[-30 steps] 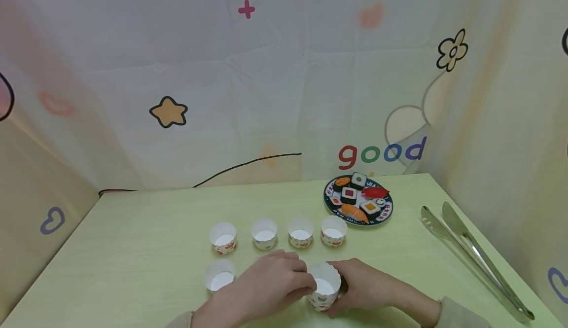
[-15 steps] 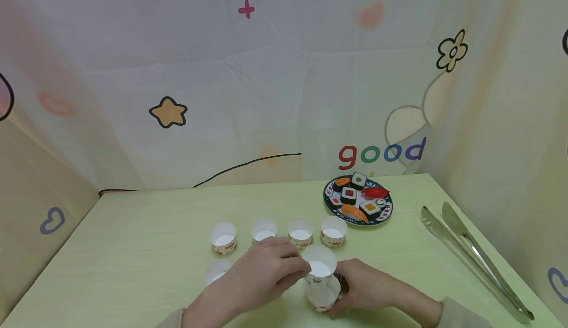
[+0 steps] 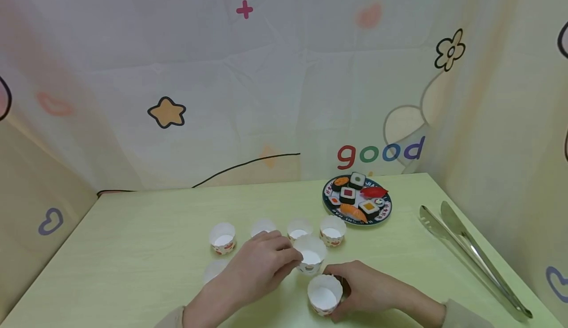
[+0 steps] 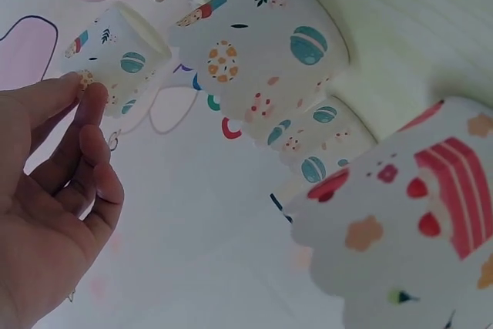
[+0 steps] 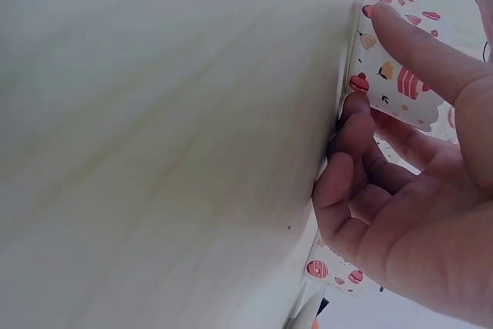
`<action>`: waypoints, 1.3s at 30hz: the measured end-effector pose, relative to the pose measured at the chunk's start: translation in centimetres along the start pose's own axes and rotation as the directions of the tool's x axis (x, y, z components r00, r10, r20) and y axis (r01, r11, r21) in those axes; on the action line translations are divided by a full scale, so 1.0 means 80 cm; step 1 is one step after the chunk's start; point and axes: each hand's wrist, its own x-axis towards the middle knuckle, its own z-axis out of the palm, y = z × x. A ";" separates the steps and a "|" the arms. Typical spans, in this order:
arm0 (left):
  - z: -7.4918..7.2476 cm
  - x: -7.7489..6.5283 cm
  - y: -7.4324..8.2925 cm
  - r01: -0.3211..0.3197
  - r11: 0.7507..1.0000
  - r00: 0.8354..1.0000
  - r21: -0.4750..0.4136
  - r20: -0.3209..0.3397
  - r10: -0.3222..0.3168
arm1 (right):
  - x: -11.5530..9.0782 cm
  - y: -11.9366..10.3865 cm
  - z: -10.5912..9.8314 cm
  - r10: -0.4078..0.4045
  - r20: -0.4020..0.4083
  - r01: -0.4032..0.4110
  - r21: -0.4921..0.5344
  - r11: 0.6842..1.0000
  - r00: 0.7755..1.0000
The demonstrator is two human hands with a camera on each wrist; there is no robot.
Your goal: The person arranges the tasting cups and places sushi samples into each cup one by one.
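- We see a pale, lightly creased cloth (image 3: 199,61) across the far side, printed with a star, a flower and the word "good" in coloured letters.
- Below it we have a smooth, pale green table (image 3: 133,249).
- On the right lie slim, shiny metal tongs (image 3: 480,258), their arms spread.
- Our right hand (image 3: 361,288) curls thumb and fingers round the near cup (image 3: 325,296), which stands upright on the table; red cakes decorate its paper wall.
- Our left hand (image 3: 259,264) pinches the teal-printed cup (image 3: 310,256) by its side, just left of and beyond the near cup; whether it touches the table, we cannot tell.
- At far right we see a round, dark-rimmed plate (image 3: 385,210), its capital letters and red characters too small to read fully.
- Four scallop-edged paper cups (image 3: 333,232) form a row before it, another half hidden behind our left hand.
- On the plate sit blocky and oval sushi pieces (image 3: 353,213).
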 end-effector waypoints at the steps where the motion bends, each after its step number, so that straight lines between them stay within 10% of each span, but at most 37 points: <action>1: 0.000 0.000 0.000 0.006 1.000 1.000 0.004 0.003 -0.006 | 0.000 0.002 0.000 -0.010 0.002 0.010 -0.004 1.000 1.000; 39: 0.022 0.002 -0.004 0.045 0.998 0.946 0.042 0.321 -0.056 | -0.008 -0.011 -0.004 0.030 0.040 -0.031 0.023 0.999 0.999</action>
